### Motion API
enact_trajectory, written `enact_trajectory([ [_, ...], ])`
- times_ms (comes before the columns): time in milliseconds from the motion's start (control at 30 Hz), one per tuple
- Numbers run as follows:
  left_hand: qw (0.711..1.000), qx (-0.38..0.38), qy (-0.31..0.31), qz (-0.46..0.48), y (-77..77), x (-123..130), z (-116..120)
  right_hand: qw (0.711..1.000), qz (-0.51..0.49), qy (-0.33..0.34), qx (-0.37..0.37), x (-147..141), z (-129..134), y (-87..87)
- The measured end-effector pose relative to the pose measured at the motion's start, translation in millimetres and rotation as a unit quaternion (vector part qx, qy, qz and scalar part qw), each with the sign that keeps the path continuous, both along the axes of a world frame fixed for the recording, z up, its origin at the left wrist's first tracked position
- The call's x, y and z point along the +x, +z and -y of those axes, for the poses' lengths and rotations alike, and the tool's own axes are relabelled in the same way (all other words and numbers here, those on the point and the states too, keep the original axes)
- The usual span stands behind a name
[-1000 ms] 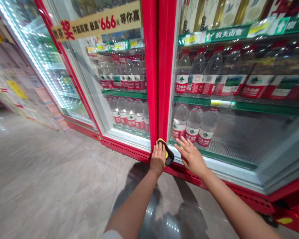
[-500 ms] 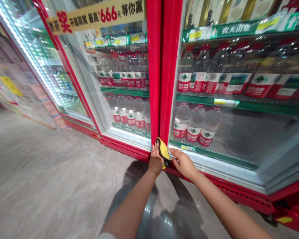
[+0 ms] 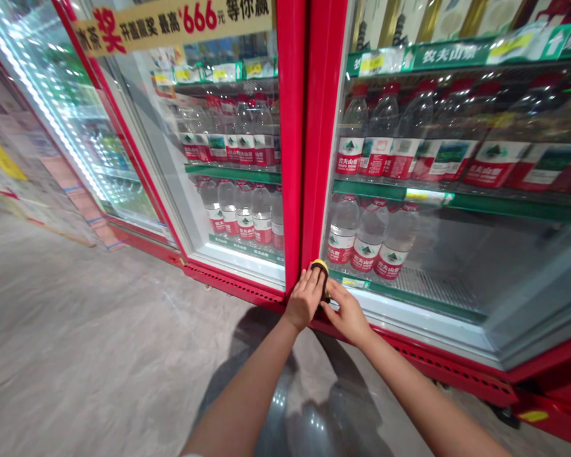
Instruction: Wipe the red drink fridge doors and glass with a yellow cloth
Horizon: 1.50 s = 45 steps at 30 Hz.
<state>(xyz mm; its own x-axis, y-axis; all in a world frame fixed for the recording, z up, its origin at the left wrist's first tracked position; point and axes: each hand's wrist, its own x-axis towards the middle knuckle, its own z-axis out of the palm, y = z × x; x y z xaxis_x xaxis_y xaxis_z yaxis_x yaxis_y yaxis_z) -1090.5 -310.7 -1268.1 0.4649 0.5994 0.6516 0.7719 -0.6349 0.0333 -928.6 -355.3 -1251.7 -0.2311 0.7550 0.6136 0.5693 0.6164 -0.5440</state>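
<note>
A folded yellow cleaning cloth (image 3: pixel 320 264) with a black edge lies against the bottom of the red door frame (image 3: pixel 318 158) of a drinks fridge. My left hand (image 3: pixel 305 299) presses it there, fingers laid over it and covering most of it. Close on the right, my right hand (image 3: pixel 348 315) has its fingers bent at the cloth's lower right edge, thumb below. Both hands are at the corner where the right glass door meets the lower red sill.
Behind the glass stand several water bottles (image 3: pixel 365 244) with red and white labels on green-edged shelves (image 3: pixel 390 190). A perforated red base panel (image 3: pixel 233 287) runs along the grey floor (image 3: pixel 114 336). Stacked boxes (image 3: pixel 69 184) stand at the far left.
My left hand has slid right and slightly up over the cloth, which now shows less yellow. My right hand has moved a little left, closer to the left hand. The view has shifted slightly.
</note>
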Motion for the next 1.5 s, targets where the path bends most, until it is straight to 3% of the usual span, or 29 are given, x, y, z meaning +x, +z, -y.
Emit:
enact_trajectory([
  [100,1.000,0.004,-0.015,-0.027,33.5,35.0,-6.1,0.991,-0.028,-0.065,0.110,11.4,1.7,17.1],
  [200,0.999,-0.017,-0.029,0.016,62.5,68.1,-5.8,0.977,-0.035,-0.121,0.169,26.5,-2.6,38.9],
  [267,0.997,-0.029,-0.054,0.045,76.2,76.2,-2.9,0.972,-0.032,-0.144,0.181,37.1,-9.0,50.2],
  [367,0.993,-0.045,-0.089,0.058,88.7,64.9,-0.3,0.969,0.002,-0.167,0.184,50.7,-19.6,57.4],
  [467,0.987,-0.074,-0.109,0.093,91.2,44.2,-3.8,0.970,0.076,-0.162,0.166,56.1,-22.7,53.3],
  [600,0.971,-0.110,-0.115,0.178,79.7,33.7,-10.5,0.960,0.190,-0.145,0.144,47.9,-11.9,35.5],
  [767,0.960,-0.116,-0.144,0.209,69.6,33.2,-9.0,0.930,0.254,-0.205,0.168,34.4,-6.2,20.4],
  [867,0.953,-0.122,-0.174,0.214,73.9,24.9,-5.7,0.930,0.227,-0.229,0.178,34.3,-12.6,35.7],
  [967,0.939,-0.154,-0.193,0.241,78.4,15.5,-2.5,0.947,0.162,-0.210,0.182,38.6,-17.7,66.6],
  [1067,0.935,-0.197,-0.191,0.227,79.5,12.2,0.8,0.970,0.027,-0.167,0.173,42.7,-18.3,94.9],
  [1133,0.944,-0.206,-0.169,0.192,80.3,13.8,3.6,0.977,-0.092,-0.152,0.121,44.5,-17.8,105.5],
  [1267,0.954,-0.175,-0.173,0.171,89.1,20.8,10.9,0.953,-0.276,-0.124,0.031,47.8,-15.1,109.6],
  [1400,0.947,-0.140,-0.186,0.220,106.8,31.5,18.3,0.971,-0.223,-0.074,0.036,46.8,-6.4,103.2],
  [1500,0.917,-0.164,-0.167,0.324,118.5,43.5,20.3,0.986,-0.167,0.002,0.009,40.5,-0.3,95.3],
])
